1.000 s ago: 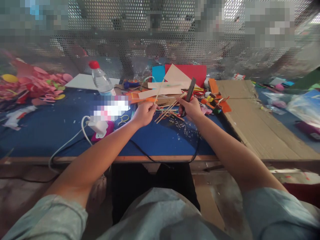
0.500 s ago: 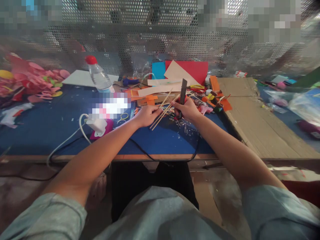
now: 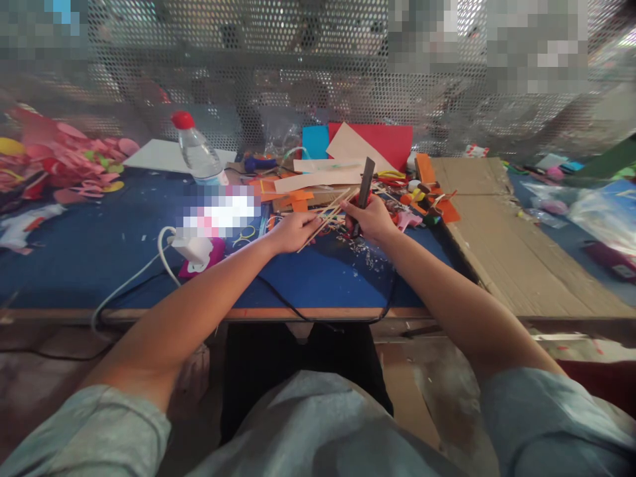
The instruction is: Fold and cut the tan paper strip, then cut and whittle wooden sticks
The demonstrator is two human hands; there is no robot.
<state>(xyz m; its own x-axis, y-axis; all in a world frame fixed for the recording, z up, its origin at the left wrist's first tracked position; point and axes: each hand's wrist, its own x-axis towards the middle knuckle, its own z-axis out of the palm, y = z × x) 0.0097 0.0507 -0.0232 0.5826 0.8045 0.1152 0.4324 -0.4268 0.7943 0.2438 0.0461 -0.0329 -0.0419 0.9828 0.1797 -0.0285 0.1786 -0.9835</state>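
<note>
Thin wooden sticks (image 3: 330, 215) slant up and to the right between my two hands, above the blue tabletop (image 3: 318, 281). My left hand (image 3: 297, 230) is closed, with its thumb and fingers pinching the sticks near their lower half. My right hand (image 3: 371, 217) is wrapped around a dark utility knife (image 3: 366, 180) with red parts, which points upward. The right fingertips also touch the upper part of the sticks. How many sticks each hand grips, I cannot tell. Pale shavings (image 3: 370, 258) lie scattered below my right hand.
A clear bottle (image 3: 199, 154) with a red cap and a white plug (image 3: 193, 248) with cables stand on the left. Behind my hands are paper strips (image 3: 318, 179) and coloured sheets (image 3: 397, 142). Cardboard (image 3: 517, 252) lies right, pink pieces (image 3: 64, 152) far left. Perforated metal backs the table.
The sticks between my hands have come closer together, and their lower ends now lie against my left hand. The knife has stayed nearly in place in my right hand.
</note>
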